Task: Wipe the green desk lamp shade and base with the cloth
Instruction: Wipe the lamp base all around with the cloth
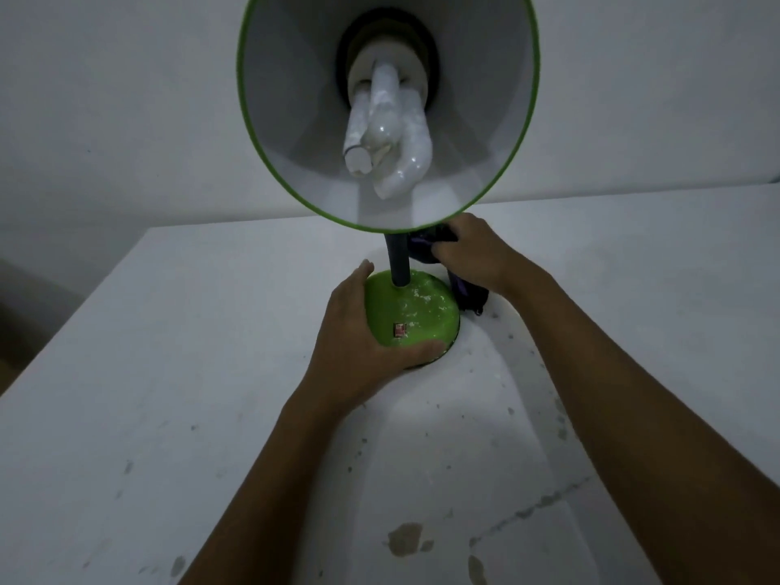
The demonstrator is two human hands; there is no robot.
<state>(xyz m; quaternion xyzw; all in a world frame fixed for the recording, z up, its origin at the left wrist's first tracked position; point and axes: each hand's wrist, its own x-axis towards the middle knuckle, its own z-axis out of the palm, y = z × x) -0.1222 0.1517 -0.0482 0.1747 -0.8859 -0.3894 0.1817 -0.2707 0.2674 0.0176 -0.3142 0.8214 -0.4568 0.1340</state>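
On the white desk (169, 373), green lamp base (411, 310) sitting under its tilted shade (523, 141), left hand (358, 344) cupping the base in a wide grip, right hand (472, 251) clutching the dark cloth (424, 247) beside the stem (397, 263).

Green lamp (411, 314) upright on table, dark cloth (466, 291) beside base.
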